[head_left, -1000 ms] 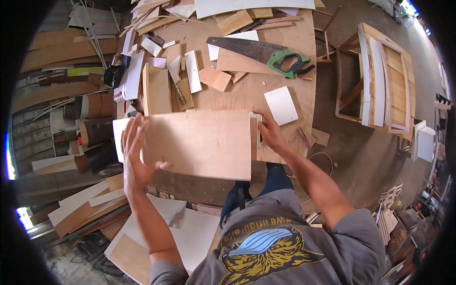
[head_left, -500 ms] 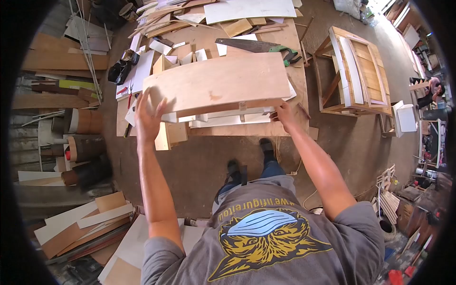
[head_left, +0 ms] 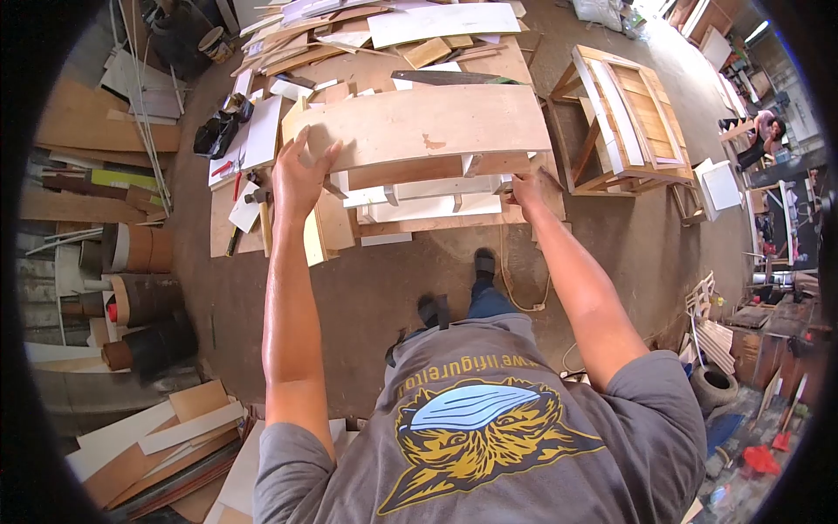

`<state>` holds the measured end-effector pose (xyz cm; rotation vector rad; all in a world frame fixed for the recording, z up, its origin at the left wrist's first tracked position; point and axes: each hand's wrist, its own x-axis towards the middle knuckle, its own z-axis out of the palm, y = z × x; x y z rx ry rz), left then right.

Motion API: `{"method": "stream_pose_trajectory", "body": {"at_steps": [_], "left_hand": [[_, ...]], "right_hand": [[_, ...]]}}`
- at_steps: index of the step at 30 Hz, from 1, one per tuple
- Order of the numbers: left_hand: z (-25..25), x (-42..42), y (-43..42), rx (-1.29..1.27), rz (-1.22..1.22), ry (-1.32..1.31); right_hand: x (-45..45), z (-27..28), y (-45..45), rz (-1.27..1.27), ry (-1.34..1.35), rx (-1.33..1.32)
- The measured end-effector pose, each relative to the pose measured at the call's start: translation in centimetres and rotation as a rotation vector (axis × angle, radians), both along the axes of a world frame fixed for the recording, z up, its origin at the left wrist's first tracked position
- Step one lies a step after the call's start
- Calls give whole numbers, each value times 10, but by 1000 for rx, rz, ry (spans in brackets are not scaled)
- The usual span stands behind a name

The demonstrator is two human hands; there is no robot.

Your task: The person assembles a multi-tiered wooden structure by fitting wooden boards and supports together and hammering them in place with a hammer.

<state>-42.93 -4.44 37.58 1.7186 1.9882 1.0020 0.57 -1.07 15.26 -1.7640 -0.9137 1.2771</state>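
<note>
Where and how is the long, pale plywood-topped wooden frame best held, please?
I'd grip the long, pale plywood-topped wooden frame at its two short ends, one hand from each side, near where the left hand and right hand are: its length and broad flat top likely make opposite grips steadiest.

A handsaw [head_left: 436, 78] (green-handled), a wooden frame [head_left: 646, 122], a bucket [head_left: 216, 45].

Brown floor [head_left: 375, 306], possibly concrete, brighter upper right

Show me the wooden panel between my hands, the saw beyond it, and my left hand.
Wooden panel [head_left: 436, 122]: head view, on its broad top face.
Saw [head_left: 449, 78]: head view, on its dark blade.
Left hand [head_left: 297, 179]: head view, on the hand's middle.
</note>
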Motion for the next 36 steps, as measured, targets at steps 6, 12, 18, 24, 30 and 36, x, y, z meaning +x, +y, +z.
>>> {"method": "stream_pose_trajectory", "body": {"at_steps": [6, 12, 18, 24, 30, 36], "left_hand": [[10, 20, -23, -44, 5, -130], [8, 26, -27, -2, 23, -118], [9, 23, -23, 2, -10, -115], [6, 21, -20, 27, -44, -152], [-3, 12, -14, 0, -52, -191], [-28, 1, -18, 53, -31, -464]], "right_hand": [[21, -11, 1, 21, -31, -9], [25, -11, -4, 49, -117, 39], [26, -23, -16, -9, -105, 26], [24, -27, -23, -49, -97, 85], [21, -23, -28, -70, -89, 25], [17, -1, -40, -87, -64, 7]]}}
